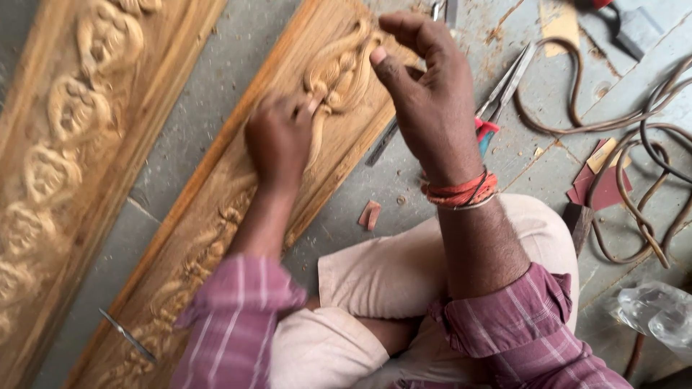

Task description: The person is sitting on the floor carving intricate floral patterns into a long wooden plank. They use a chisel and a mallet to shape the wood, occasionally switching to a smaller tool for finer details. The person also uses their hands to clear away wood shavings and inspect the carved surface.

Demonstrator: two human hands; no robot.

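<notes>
Both hands (281, 137) (425, 94) work mid-panel (216, 209), inside its raised edges.

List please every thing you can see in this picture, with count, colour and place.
carved panel: one, light brown, centre, under the left hand
second panel: one, light brown, far left
pliers: one, steel with red and blue grips, right of the right hand
cable: one, brown, coiled at right
sandpaper: some pieces, dark red, right
metal tool: one, grey, on the carved panel, bottom left
plastic: one, clear, bottom right
left hand: on the carving
right hand: raised, open, red threads at wrist
</notes>
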